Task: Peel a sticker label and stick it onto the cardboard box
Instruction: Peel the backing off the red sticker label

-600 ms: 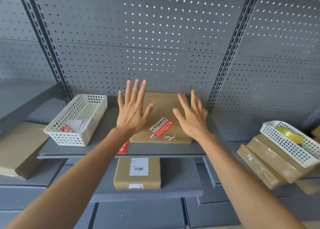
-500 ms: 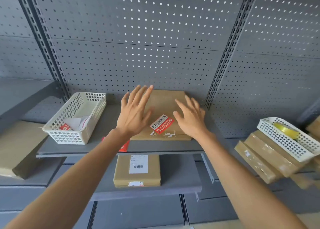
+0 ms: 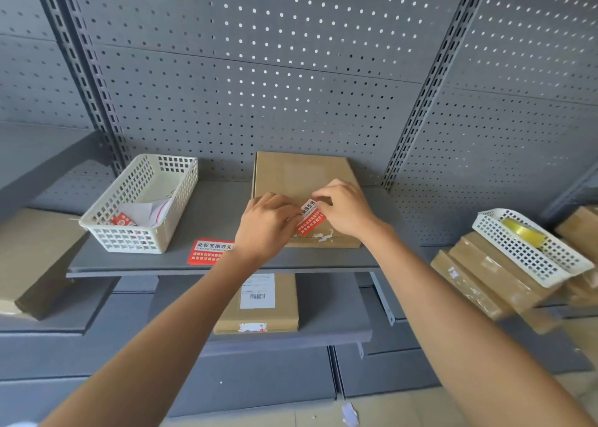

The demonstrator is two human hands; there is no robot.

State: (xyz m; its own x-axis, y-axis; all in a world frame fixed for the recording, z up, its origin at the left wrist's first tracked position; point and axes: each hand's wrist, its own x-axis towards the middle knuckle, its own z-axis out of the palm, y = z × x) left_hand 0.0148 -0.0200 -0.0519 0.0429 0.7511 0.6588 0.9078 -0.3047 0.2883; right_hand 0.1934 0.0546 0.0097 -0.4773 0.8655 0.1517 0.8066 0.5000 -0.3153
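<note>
Pinching the red sticker [image 3: 310, 217] on the box [image 3: 301, 181], both the left hand [image 3: 267, 224] and right hand [image 3: 348, 211] are seemingly pressing it down; smoothing is remaining.

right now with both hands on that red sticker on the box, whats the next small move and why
Probably press the red and white sticker label flat onto the brown cardboard box. The left hand and right hand both pinch its upper end, which looks slightly raised, while its lower end lies near the box's front edge.

Even soft daylight, wide-angle edge warping, blurred right side.
</note>
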